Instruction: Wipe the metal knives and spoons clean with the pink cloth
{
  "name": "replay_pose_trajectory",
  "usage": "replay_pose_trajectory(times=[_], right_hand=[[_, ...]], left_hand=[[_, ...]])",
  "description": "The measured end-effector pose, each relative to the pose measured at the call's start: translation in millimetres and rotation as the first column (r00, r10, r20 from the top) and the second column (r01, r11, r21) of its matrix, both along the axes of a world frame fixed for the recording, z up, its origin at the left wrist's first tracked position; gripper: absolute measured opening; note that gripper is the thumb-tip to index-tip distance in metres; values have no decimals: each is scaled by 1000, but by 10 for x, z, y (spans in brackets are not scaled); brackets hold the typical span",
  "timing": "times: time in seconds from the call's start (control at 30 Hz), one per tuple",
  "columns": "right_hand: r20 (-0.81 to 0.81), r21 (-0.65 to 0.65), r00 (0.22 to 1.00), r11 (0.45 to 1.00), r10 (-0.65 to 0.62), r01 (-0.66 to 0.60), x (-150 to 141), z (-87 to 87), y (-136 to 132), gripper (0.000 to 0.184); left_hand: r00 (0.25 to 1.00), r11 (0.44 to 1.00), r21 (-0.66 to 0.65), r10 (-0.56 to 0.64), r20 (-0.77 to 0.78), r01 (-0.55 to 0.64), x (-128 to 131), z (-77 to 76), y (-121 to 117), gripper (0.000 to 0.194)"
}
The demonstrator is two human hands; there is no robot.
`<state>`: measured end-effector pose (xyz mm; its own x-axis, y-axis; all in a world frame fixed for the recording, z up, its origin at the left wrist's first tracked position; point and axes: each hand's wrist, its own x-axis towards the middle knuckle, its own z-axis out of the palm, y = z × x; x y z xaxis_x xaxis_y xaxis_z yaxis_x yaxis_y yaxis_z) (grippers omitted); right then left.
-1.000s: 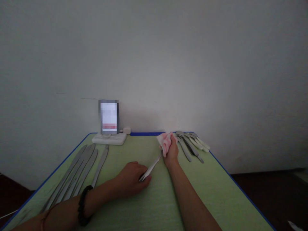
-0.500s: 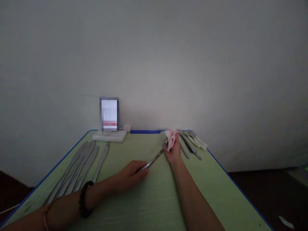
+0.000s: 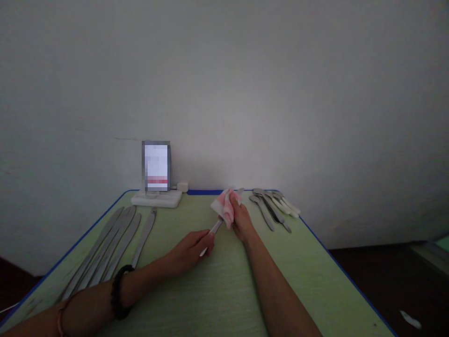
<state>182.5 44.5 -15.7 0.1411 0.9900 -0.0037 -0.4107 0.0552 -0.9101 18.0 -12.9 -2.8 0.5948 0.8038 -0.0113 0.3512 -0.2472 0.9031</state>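
Observation:
My left hand (image 3: 194, 249) is closed on the handle end of a metal table knife (image 3: 216, 226), which slants up and away over the table. Wrapped round the knife's far part is a pink and white cloth (image 3: 223, 206), pinched in my right hand (image 3: 243, 221). Only a bit of the tip pokes out past the cloth; the rest of that part is hidden. Several table knives (image 3: 121, 248) lie side by side at the left, partly covered by my left forearm. To the right of my right hand lie several spoons (image 3: 264, 213), some with white handles.
A lit phone (image 3: 156, 166) stands on a white base (image 3: 157, 199) at the table's back left, beside a small white plug (image 3: 182, 187). The green table (image 3: 196, 299) has a blue edge and meets the wall (image 3: 224, 93). A white scrap (image 3: 410, 320) lies on the floor at right.
My right hand and the cloth have moved left and slightly nearer along the knife, so its tip now shows beyond the cloth. The spoons' bowls are uncovered. My left hand has barely shifted.

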Motion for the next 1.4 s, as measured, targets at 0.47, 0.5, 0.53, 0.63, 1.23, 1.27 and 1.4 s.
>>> replay_pose_trajectory(times=[0.47, 0.5, 0.53, 0.63, 1.23, 1.27, 1.4], right_hand=[[-484, -79, 871, 995, -90, 59, 141, 64, 72, 24], [-458, -75, 885, 996, -83, 54, 130, 57, 70, 25], [-427, -70, 901, 996, -75, 50, 118, 50, 69, 26], [-354, -69, 933, 996, -70, 49, 85, 38, 66, 30], [107, 0, 961, 967, 255, -257, 69, -14, -18, 42], [115, -5, 960, 967, 255, -256, 67, -8, -21, 42], [46, -21, 975, 976, 216, -215, 54, 24, -31, 43]], left_hand=[[978, 978, 32, -207, 29, 206, -82, 36, -10, 36], [983, 983, 34, -183, 16, 182, -72, 25, -9, 37], [987, 987, 34, -159, 7, 159, -61, 17, -9, 38], [992, 992, 40, -123, -23, 123, -40, 12, -17, 38], [1000, 1000, -20, -3, 31, 3, 1, -26, 32, 36], [1000, 1000, -25, 1, 31, -1, 3, -22, 31, 36], [1000, 999, -36, 8, 23, -7, -1, -8, 27, 37]])
